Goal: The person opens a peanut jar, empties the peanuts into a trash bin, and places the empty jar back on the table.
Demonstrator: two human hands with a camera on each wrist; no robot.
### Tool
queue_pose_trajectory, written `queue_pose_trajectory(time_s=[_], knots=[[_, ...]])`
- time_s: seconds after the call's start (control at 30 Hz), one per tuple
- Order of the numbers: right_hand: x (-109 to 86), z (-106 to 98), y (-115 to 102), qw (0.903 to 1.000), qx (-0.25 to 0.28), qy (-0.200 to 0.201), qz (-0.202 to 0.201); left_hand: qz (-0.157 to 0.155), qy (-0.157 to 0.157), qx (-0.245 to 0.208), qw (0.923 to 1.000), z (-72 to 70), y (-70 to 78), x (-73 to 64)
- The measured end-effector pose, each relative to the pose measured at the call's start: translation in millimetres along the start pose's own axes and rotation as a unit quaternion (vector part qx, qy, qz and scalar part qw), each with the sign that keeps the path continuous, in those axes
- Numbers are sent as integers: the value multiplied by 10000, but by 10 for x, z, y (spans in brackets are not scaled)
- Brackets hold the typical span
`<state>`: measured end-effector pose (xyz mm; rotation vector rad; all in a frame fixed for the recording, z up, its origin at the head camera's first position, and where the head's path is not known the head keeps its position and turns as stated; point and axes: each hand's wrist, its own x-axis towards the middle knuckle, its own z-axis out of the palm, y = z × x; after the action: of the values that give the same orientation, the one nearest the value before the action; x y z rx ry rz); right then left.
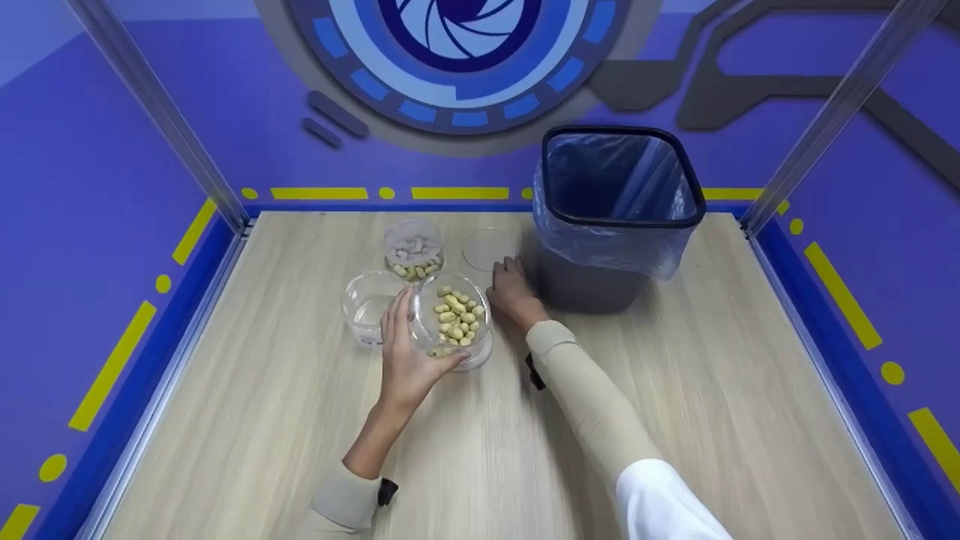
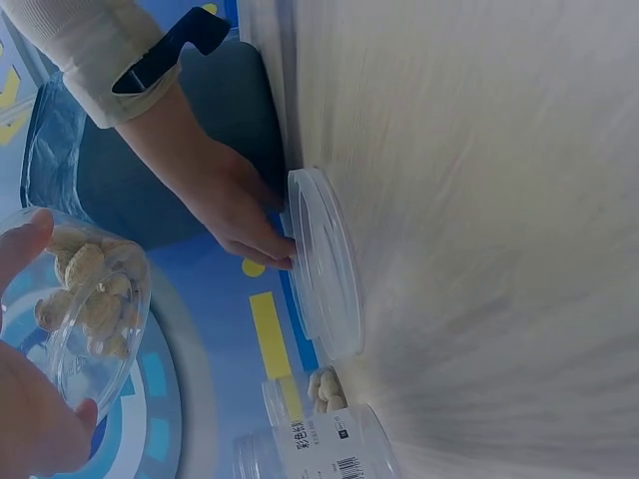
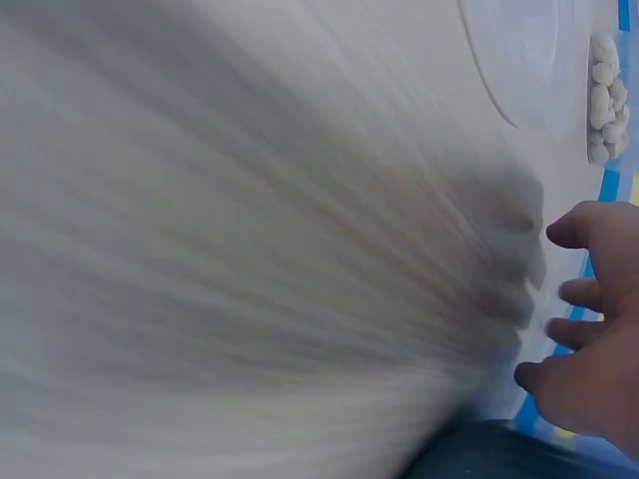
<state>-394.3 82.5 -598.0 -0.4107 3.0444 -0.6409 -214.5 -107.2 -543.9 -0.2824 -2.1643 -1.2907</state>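
Observation:
My left hand point(image 1: 409, 364) grips a clear plastic jar point(image 1: 426, 315) by its side, holding it tilted above the table. Shelled-looking or small unshelled nuts, most like peanuts point(image 1: 456, 319), lie inside it. A round clear lid point(image 1: 480, 357) lies under the jar in the head view. My right hand point(image 1: 514, 289) reaches low over the table beside the bin; in the right wrist view its fingers point(image 3: 574, 334) are spread and loosely bent around nothing. Just beyond its fingertips in the head view is a second round clear lid point(image 1: 489, 250).
A dark bin point(image 1: 600, 281) with a clear liner stands at the right rear. To the left of the held jar is a clear jar point(image 1: 367, 307) with a printed label, and behind that another clear container point(image 1: 414, 244) holds more nuts. Blue panels enclose the wooden table point(image 1: 480, 465).

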Motion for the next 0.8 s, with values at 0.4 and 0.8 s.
queue_pose_trajectory(time_s=[0.4,0.8], knots=[[-214,-206,-92,9943,-917,-505,-207,-60,55,-7,10000,4,-39,-30],[-452,-257,-3,9885,-1396,-336,-478,44,63,1,10000,49,-4,-14]])
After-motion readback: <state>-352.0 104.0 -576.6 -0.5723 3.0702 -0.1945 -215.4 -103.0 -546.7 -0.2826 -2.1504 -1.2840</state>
